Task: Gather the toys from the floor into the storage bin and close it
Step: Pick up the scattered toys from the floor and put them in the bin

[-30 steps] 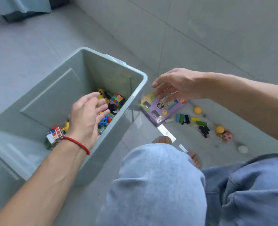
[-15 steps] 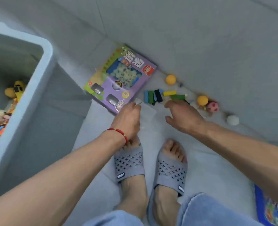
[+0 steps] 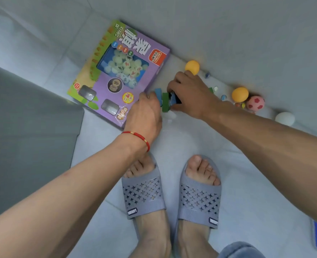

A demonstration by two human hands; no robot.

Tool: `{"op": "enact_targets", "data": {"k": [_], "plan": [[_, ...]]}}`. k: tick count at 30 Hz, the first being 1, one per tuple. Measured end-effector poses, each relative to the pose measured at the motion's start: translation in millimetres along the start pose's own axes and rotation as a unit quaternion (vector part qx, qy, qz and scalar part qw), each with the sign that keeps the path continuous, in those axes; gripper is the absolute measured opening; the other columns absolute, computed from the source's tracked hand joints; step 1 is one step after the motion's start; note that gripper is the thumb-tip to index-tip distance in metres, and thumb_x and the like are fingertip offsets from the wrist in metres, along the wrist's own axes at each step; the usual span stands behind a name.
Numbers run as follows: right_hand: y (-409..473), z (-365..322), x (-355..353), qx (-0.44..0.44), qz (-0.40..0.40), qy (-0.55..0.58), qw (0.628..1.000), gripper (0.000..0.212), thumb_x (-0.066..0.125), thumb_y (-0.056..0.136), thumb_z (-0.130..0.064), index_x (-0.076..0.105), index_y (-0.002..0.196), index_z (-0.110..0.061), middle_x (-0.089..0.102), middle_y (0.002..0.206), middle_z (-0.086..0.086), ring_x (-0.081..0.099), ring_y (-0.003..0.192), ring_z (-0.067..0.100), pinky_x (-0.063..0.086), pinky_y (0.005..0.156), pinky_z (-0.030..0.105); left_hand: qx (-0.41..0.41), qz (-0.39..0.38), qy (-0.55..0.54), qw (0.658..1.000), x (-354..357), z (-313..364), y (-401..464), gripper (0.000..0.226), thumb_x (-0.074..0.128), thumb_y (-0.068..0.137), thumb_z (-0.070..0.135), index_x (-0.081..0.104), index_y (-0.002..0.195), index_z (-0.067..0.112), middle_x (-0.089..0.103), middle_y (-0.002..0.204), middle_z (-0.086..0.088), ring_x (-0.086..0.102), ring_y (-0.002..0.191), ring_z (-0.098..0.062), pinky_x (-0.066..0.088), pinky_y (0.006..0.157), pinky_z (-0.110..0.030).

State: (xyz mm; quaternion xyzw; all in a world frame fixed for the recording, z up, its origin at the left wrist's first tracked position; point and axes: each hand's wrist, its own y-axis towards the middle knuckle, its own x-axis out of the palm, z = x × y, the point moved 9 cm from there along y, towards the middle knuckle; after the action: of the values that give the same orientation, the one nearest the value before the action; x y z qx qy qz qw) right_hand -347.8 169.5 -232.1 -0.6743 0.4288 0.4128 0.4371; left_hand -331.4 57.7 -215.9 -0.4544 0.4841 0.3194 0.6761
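Much is left on the floor by the wall: a purple chess-set box (image 3: 120, 71), a row of coloured blocks (image 3: 164, 101), two orange balls (image 3: 192, 67), a pink football (image 3: 255, 103) and a white ball (image 3: 285, 118), while the grey storage bin (image 3: 29, 131) stands at the left, its inside and lid out of view. The right hand (image 3: 191, 94) reaches down with fingers curled over the blocks' far end. The left hand (image 3: 146, 112) meets their near end knuckles up; its fingertips are hidden, so I cannot tell whether they pinch anything.
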Motion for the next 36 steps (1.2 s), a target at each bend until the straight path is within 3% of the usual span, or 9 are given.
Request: {"op": "enact_targets", "data": {"k": [8, 14, 18, 20, 24, 26, 28, 33, 36], "plan": [[-10.7, -22.6, -4.0, -0.04, -0.007, 0.064, 0.997, 0.037, 0.078, 0.082, -0.023, 0.049, 0.103, -0.011, 0.055, 0.096, 0.008, 0.043, 0.092, 0.026, 0.034, 0.067, 0.039, -0.079, -0.014, -0.199, 0.977, 17.2, -18.8, 14.6, 0.038, 0.063, 0.088, 0.019, 0.057, 0.123, 0.004, 0.055, 0.116, -0.021, 0.057, 0.1, -0.043, 0.039, 0.07, -0.035], [-21.3, -12.8, 8.5, 0.012, 0.007, 0.151, 0.988, 0.027, 0.073, 0.087, -0.02, 0.054, 0.103, -0.009, 0.061, 0.094, 0.012, 0.055, 0.089, 0.032, 0.027, 0.064, 0.035, -0.124, 0.0, -0.346, 0.93, 31.5, -12.4, -13.7, 0.041, 0.062, 0.085, 0.016, 0.057, 0.126, 0.014, 0.064, 0.108, -0.014, 0.06, 0.103, -0.031, 0.048, 0.084, -0.034], [-41.2, -1.3, 11.0, 0.079, 0.059, 0.206, 0.974, 0.028, 0.074, 0.088, -0.028, 0.06, 0.104, -0.01, 0.064, 0.091, 0.006, 0.059, 0.084, 0.025, 0.035, 0.063, 0.034, -0.105, 0.038, -0.345, 0.932, 34.5, -6.7, -31.9, 0.042, 0.059, 0.088, 0.011, 0.051, 0.129, 0.01, 0.057, 0.111, -0.016, 0.056, 0.103, -0.032, 0.043, 0.089, -0.033], [-63.0, 20.8, 10.5, 0.199, 0.111, 0.343, 0.911, 0.026, 0.077, 0.086, -0.033, 0.066, 0.101, -0.015, 0.067, 0.085, -0.003, 0.061, 0.075, 0.012, 0.044, 0.061, 0.025, -0.094, 0.041, -0.317, 0.943, 35.9, -3.4, -38.3, 0.036, 0.059, 0.091, 0.014, 0.053, 0.127, 0.012, 0.054, 0.11, -0.015, 0.053, 0.101, -0.03, 0.036, 0.082, -0.028], [-112.6, 40.9, 38.3, 0.367, 0.095, 0.689, 0.617, 0.012, 0.069, 0.094, -0.023, 0.069, 0.093, -0.011, 0.063, 0.07, -0.003, 0.056, 0.057, 0.012, 0.033, 0.041, 0.022, -0.063, 0.031, -0.307, 0.949, 37.7, 8.8, -34.8, 0.036, 0.061, 0.093, 0.018, 0.052, 0.128, 0.013, 0.049, 0.111, -0.013, 0.055, 0.097, -0.034, 0.036, 0.078, -0.03], [-130.9, 38.9, 42.4, 0.379, 0.077, 0.758, 0.526, 0.017, 0.062, 0.098, -0.023, 0.065, 0.103, -0.007, 0.056, 0.077, 0.004, 0.055, 0.058, 0.015, 0.028, 0.036, 0.02, -0.045, 0.002, -0.291, 0.956, 40.7, 16.2, -28.3, 0.043, 0.066, 0.092, 0.027, 0.049, 0.129, 0.012, 0.046, 0.114, -0.013, 0.054, 0.096, -0.035, 0.037, 0.077, -0.03], [-148.9, 36.6, 41.3, 0.39, 0.078, 0.771, 0.497, 0.018, 0.057, 0.1, -0.023, 0.063, 0.105, -0.007, 0.057, 0.079, 0.006, 0.057, 0.06, 0.015, 0.031, 0.035, 0.019, -0.028, -0.016, -0.263, 0.964, 39.5, 22.5, -21.6, 0.047, 0.069, 0.089, 0.026, 0.048, 0.128, 0.01, 0.045, 0.116, -0.015, 0.055, 0.095, -0.039, 0.042, 0.078, -0.035], [-191.9, 11.5, 23.1, 0.419, 0.072, 0.757, 0.496, 0.017, 0.056, 0.099, -0.016, 0.067, 0.097, -0.004, 0.064, 0.087, 0.014, 0.066, 0.071, 0.021, 0.054, 0.05, 0.025, -0.074, -0.077, -0.221, 0.969, 33.3, 23.3, -30.4, 0.057, 0.057, 0.086, -0.001, 0.035, 0.138, 0.003, 0.043, 0.122, -0.023, 0.057, 0.097, -0.047, 0.044, 0.078, -0.038], [-204.8, -10.5, -1.6, 0.42, 0.064, 0.757, 0.497, 0.014, 0.056, 0.099, -0.008, 0.066, 0.102, 0.001, 0.066, 0.095, 0.018, 0.069, 0.079, 0.028, 0.061, 0.061, 0.031, -0.135, -0.097, -0.305, 0.938, 21.5, 10.3, -59.6, 0.045, 0.056, 0.081, -0.002, 0.042, 0.122, 0.007, 0.057, 0.109, -0.02, 0.061, 0.098, -0.041, 0.047, 0.073, -0.035]]}}
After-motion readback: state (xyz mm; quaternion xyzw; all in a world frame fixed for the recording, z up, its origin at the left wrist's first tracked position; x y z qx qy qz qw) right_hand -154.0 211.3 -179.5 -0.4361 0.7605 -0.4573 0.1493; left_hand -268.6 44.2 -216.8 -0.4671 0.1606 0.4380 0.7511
